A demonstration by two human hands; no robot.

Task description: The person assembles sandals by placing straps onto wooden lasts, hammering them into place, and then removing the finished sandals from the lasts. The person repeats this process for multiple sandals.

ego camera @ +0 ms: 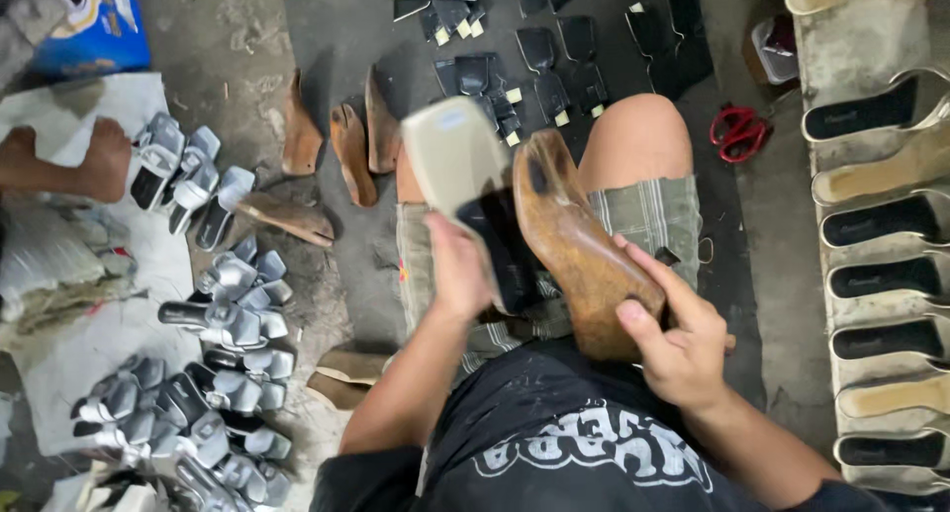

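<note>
My left hand [457, 267] grips a shoe sole [457, 156] with a pale beige underside and a black upper part, held tilted above my lap. My right hand [675, 336] holds a brown wooden shoe last [579, 243] by its heel end, toe pointing away. Sole and last sit side by side, touching or nearly so. My knee [638, 136] shows behind them, above plaid shorts.
Several wooden lasts [346, 141] lie on the floor ahead. Black cut upper pieces [539, 67] are spread on a dark mat. Grey sandal uppers [223, 319] pile at left beside another person's foot [104, 156]. Red scissors [737, 131] lie right; finished soles [881, 225] stack along the right edge.
</note>
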